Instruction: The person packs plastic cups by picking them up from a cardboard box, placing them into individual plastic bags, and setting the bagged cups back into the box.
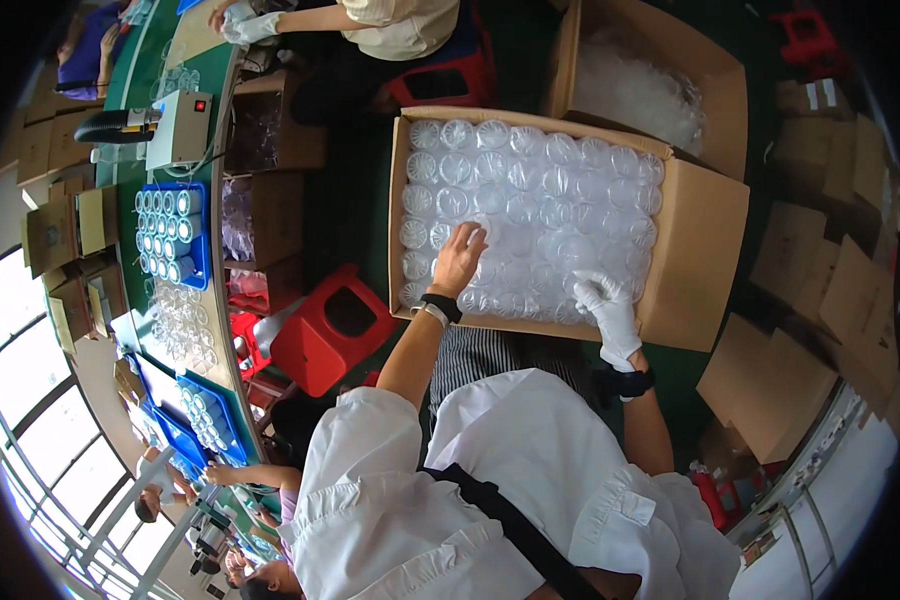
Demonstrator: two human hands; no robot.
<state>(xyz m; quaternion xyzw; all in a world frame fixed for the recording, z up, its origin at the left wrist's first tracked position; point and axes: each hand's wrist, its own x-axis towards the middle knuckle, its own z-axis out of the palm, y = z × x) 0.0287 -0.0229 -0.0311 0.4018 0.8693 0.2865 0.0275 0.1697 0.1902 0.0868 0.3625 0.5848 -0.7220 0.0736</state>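
Note:
A large open cardboard box [399, 215] in front of me holds rows of clear round plastic containers [521, 207], with ribbed round ends facing up. My bare left hand [457, 262] reaches over the left part of the box, its fingers closed around the end of one clear plastic container [482, 232]. In a white glove, my right hand [607, 312] is at the right front of the box. Its fingers are bent together against the clear containers. What they grip, if anything, I cannot make out.
Behind stands another cardboard box [660, 50] with clear plastic inside. Red stools [335, 328] stand at the left, beside a long workbench [228, 330] with blue trays [202, 250] of white cylinders and a grey machine [178, 130]. A person [400, 25] sits beyond the box. Flat cardboard [765, 385] leans at right.

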